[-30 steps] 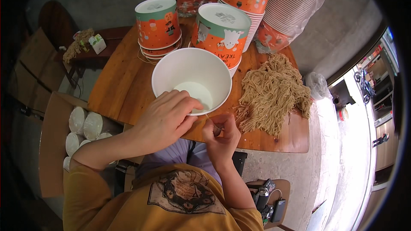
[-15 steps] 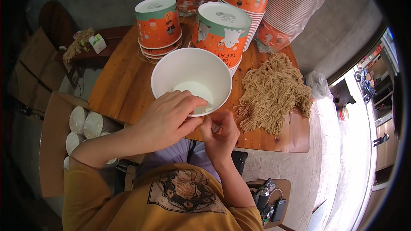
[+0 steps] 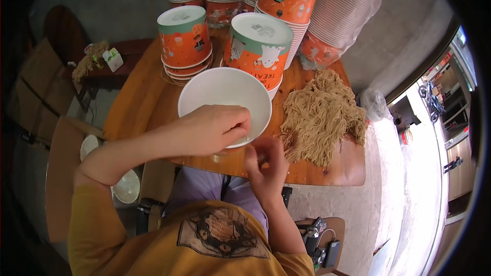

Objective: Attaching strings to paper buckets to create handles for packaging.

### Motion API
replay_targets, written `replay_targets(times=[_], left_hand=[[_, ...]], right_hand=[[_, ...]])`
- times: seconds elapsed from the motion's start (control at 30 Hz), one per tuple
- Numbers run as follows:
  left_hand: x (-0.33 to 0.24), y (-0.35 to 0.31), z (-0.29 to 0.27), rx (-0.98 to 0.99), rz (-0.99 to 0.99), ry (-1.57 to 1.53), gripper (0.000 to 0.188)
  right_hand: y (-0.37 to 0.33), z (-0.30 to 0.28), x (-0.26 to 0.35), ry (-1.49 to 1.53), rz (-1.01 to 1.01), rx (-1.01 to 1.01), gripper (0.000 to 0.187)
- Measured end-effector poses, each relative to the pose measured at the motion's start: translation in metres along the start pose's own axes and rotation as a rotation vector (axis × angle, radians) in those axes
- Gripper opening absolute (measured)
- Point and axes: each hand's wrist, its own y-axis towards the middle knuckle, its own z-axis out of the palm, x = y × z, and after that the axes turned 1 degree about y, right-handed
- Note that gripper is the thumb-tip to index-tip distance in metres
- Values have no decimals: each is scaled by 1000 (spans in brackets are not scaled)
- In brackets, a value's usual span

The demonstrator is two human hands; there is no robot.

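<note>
A white-lined paper bucket (image 3: 225, 89) stands before me with its mouth tilted toward me. My left hand (image 3: 217, 129) reaches over its near rim, fingers curled together at the inner wall; whatever they pinch is hidden. Just outside the rim, to the right, my right hand (image 3: 267, 161) has its thumb and fingers bent together and slightly blurred. Anything between them is too small to name. Beside it on the table lies a heap of tan twisted cords (image 3: 325, 120). Behind the bucket, orange and green printed buckets stand upside down in a short stack (image 3: 184, 38) and a taller stack (image 3: 258, 46).
The wooden table (image 3: 135, 107) holds more nested buckets in clear plastic (image 3: 340, 13) at the back. To my left a cardboard box (image 3: 66, 174) contains white round bucket-like items. A red-brown bench (image 3: 130, 56) carries more cord. A stool (image 3: 332, 230) with devices is at lower right.
My left hand has turned and curled its fingers more tightly inside the rim. My right hand has shifted slightly away from the bucket. The whole view has tilted a little.
</note>
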Motion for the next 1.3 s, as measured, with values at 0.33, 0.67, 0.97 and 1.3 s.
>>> replay_targets(times=[0.33,0.67,0.97,1.3], left_hand=[[-1,-1,6,-110,-58,-442,27],[13,22,13,222,-283,-889,36],[15,25,11,178,-230,-1022,13],[10,29,12,255,-202,-824,15]], right_hand=[[22,-8,11,303,164,96,4],[31,-18,9,604,381,182,10],[48,-51,21,335,196,547,11],[84,-50,28,522,330,383,14]])
